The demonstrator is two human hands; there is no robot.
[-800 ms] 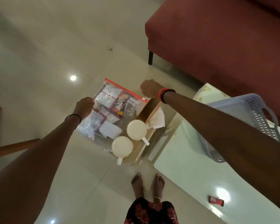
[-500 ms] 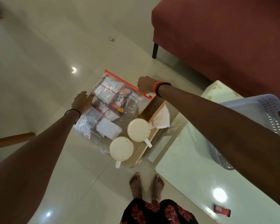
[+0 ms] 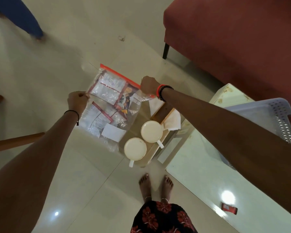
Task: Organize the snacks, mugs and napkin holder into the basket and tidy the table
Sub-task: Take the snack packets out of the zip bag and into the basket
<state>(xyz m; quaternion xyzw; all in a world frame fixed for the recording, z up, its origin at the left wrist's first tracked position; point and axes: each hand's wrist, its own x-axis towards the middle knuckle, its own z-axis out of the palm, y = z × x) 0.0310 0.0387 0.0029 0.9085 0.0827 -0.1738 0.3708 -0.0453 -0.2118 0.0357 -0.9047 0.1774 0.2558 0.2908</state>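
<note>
Head camera. Take the basket (image 3: 275,111) as your mark: it sits on the white table (image 3: 200,182), at the far right. Well to the left of the basket, off the table, you have the snack bag (image 3: 107,105), a clear zip pouch full of packets. Your left hand (image 3: 77,101) pinches the bag's edge on the side away from the basket, fingers curled on the plastic. Your right hand (image 3: 148,84) is clenched on the corner by the orange zip strip, the side nearer the basket. I cannot tell whether the bag's lower end rests on anything.

The step looks like carrying the bag over to the basket. Keep both grips firm and the zip edge highest, since the strip may not be sealed and packets could slide out. Between bag and basket stand two mugs (image 3: 151,131) and the napkin holder (image 3: 165,113) on a wooden tray (image 3: 151,156); lift the loose lower edge clear of them as you swing across. Lay the bag against one basket wall to leave room for the mugs. A red packet (image 3: 229,208) lies on the table nearer you than the basket; it likely needs collecting too.
</note>
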